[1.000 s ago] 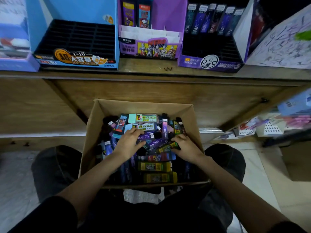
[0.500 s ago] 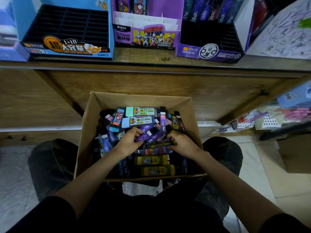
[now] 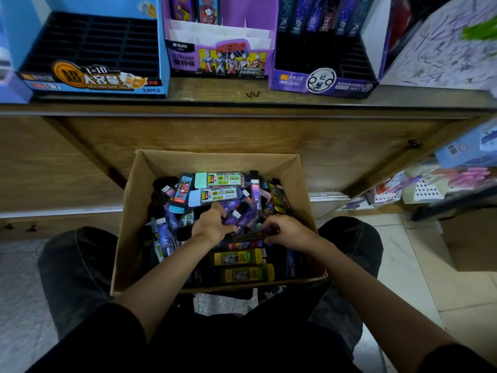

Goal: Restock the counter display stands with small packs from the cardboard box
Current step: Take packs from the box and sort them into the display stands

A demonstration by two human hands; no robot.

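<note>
On the counter (image 3: 215,88) at the top we see three display stands side by side. The blue stand (image 3: 91,79) on the left shows a black slotted tray. Beside it, the purple stand (image 3: 220,60) carries two upright packs at its rear. Further right, the dark violet stand (image 3: 322,82) holds a row of upright packs (image 3: 320,17) along its back. Below the counter, the open cardboard box (image 3: 215,162) sits between the person's dark-trousered knees (image 3: 78,265). It is filled with a loose heap of small packs: two mint-capped packs (image 3: 220,187) near the far wall and two yellow packs (image 3: 239,265) near the front. Both hands are inside the box, close together near its middle. The left hand (image 3: 212,224) lies palm down with its fingers curled over a cluster of purple packs (image 3: 242,216), so its grip is closed on them. Just to its right, the right hand (image 3: 291,232) pinches a slim dark pack (image 3: 255,234) lying across the heap, its grip narrow around that pack. At the far right, a lower shelf (image 3: 430,189) holds blurred stationery that we cannot identify.
</note>
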